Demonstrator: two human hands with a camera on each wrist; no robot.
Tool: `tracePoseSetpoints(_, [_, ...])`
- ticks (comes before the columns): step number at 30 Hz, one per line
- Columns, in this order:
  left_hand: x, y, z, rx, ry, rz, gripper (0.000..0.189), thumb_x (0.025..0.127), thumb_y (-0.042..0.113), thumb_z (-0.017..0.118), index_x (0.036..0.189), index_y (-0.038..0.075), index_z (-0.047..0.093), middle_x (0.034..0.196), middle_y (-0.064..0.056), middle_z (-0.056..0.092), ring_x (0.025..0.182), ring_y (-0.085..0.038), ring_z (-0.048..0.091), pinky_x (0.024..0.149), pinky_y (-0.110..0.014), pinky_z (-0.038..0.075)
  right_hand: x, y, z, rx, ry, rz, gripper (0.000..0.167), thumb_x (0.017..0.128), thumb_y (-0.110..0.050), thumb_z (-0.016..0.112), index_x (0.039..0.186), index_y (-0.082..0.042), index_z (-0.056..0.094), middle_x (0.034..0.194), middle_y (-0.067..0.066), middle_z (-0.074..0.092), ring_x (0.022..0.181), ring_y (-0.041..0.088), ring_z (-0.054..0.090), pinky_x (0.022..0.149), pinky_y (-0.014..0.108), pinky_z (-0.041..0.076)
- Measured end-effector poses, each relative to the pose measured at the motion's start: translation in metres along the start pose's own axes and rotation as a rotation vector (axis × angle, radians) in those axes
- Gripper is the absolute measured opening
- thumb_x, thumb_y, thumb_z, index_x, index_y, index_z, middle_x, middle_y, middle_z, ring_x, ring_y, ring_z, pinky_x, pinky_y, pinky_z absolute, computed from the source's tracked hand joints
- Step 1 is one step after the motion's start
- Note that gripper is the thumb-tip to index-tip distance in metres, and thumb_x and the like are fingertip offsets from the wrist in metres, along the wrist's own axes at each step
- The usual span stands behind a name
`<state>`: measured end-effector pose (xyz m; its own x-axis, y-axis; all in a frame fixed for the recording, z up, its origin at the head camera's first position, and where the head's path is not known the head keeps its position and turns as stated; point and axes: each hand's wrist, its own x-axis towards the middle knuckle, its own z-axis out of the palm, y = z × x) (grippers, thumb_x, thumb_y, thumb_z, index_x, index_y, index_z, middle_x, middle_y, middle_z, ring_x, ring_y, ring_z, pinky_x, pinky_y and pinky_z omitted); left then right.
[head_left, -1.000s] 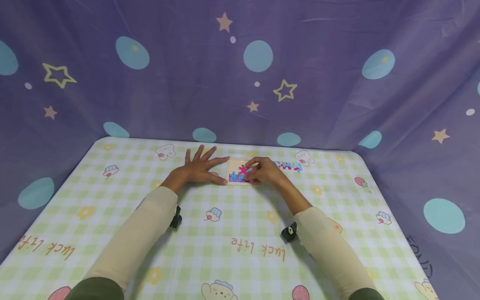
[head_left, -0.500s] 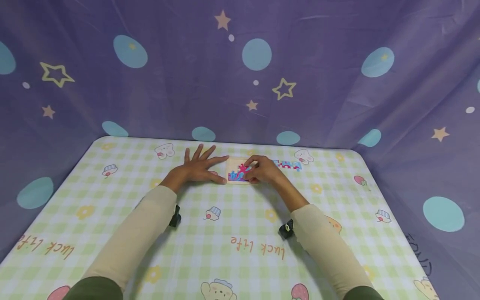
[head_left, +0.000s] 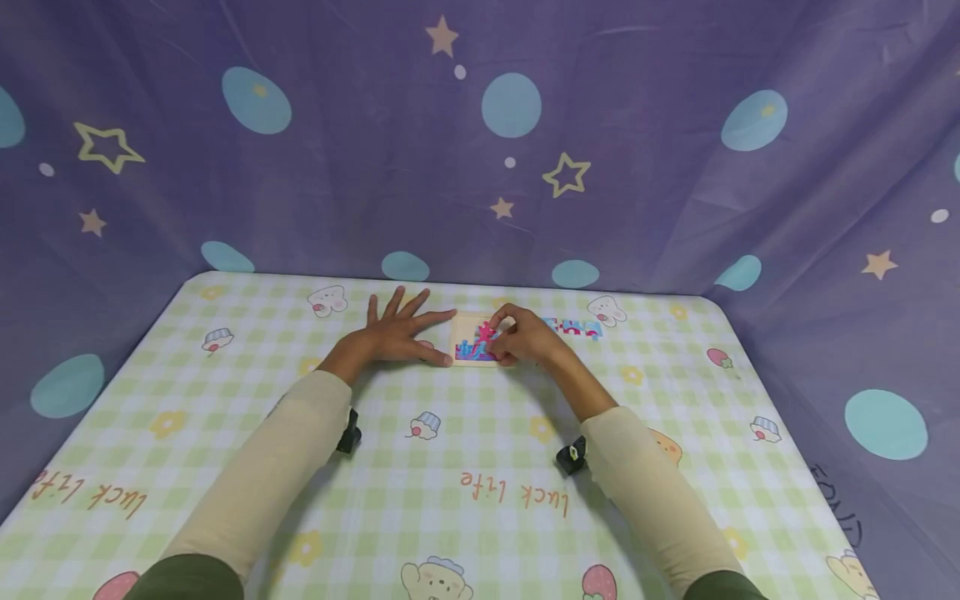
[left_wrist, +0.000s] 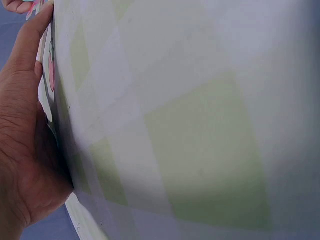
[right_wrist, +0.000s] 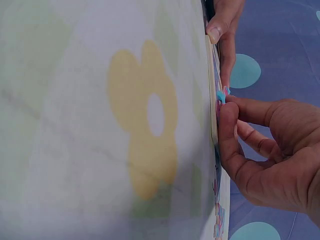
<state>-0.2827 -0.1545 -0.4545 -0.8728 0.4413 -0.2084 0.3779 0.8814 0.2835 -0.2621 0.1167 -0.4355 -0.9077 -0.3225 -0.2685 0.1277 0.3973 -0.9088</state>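
A small pale wooden puzzle tray point(head_left: 467, 321) lies toward the far side of the table, with blue, purple and pink pieces fitted along its near part. My left hand point(head_left: 390, 336) lies with fingers spread beside it, thumb and index fingertips right at the tray's left edge. Over the tray's right part, my right hand point(head_left: 525, 335) pinches a pink and blue puzzle piece point(head_left: 486, 332) between thumb and index finger. In the right wrist view the blue knob of that puzzle piece point(right_wrist: 221, 96) sticks out past the fingertips. The right hand hides the tray's right side.
Several loose puzzle pieces point(head_left: 573, 327) lie in a row to the right of the tray, behind the right hand. A checked tablecloth point(head_left: 480, 450) covers the table. A purple curtain point(head_left: 420, 167) hangs right behind the far edge.
Both hands stay at the tray. The right fingers shift slightly with the puzzle piece, the index finger arching a little higher. The head view tilts a touch.
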Motion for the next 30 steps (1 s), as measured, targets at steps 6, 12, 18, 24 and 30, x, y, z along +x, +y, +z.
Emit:
tracePoseSetpoints(6, [0.0025, -0.0032, 0.0018, -0.004, -0.003, -0.007, 0.095, 0.069, 0.091, 0.053, 0.152, 0.057, 0.020, 0.166, 0.001, -0.007, 0.147, -0.039, -0.020, 0.104, -0.071, -0.019, 0.0004, -0.0031, 0.0016, 0.018, 0.010, 0.041, 0.028, 0.094, -0.002, 0.067, 0.119, -0.003, 0.054, 0.083, 0.018, 0.064, 0.071, 0.024, 0.066, 0.070, 0.040, 0.060])
tracePoseSetpoints(12, [0.0050, -0.0068, 0.0038, -0.014, -0.020, -0.019, 0.096, 0.068, 0.092, 0.052, 0.151, 0.059, 0.018, 0.166, 0.004, -0.013, 0.146, -0.036, -0.025, 0.103, -0.068, -0.023, 0.0041, -0.0016, 0.0027, 0.074, 0.019, 0.063, 0.023, 0.096, -0.004, 0.064, 0.116, -0.003, 0.053, 0.086, 0.017, 0.063, 0.070, 0.023, 0.066, 0.069, 0.040, 0.060])
tracePoseSetpoints(18, [-0.0003, -0.0020, -0.0015, -0.025, 0.002, 0.010, 0.094, 0.072, 0.088, 0.055, 0.153, 0.053, 0.023, 0.166, -0.001, -0.007, 0.146, -0.040, -0.021, 0.103, -0.072, -0.020, 0.0029, -0.0012, 0.0009, 0.138, 0.015, 0.076, 0.016, 0.097, -0.004, 0.062, 0.110, -0.003, 0.053, 0.099, 0.020, 0.065, 0.078, 0.026, 0.067, 0.074, 0.042, 0.059])
tracePoseSetpoints(24, [-0.0011, -0.0004, -0.0012, 0.002, 0.004, 0.014, 0.094, 0.072, 0.089, 0.053, 0.153, 0.053, 0.022, 0.167, -0.001, -0.006, 0.147, -0.041, -0.019, 0.104, -0.073, -0.017, -0.0001, 0.0017, -0.0003, 0.187, 0.010, 0.064, 0.018, 0.095, -0.003, 0.065, 0.110, -0.001, 0.055, 0.103, 0.020, 0.064, 0.085, 0.027, 0.068, 0.076, 0.043, 0.059])
tracePoseSetpoints(30, [-0.0007, -0.0004, -0.0005, 0.007, 0.005, 0.013, 0.094, 0.072, 0.090, 0.052, 0.153, 0.055, 0.021, 0.166, 0.000, -0.006, 0.147, -0.040, -0.019, 0.105, -0.072, -0.017, -0.0035, 0.0042, -0.0017, 0.192, 0.018, 0.051, 0.021, 0.095, -0.008, 0.068, 0.110, -0.001, 0.056, 0.103, 0.021, 0.066, 0.085, 0.029, 0.068, 0.077, 0.044, 0.059])
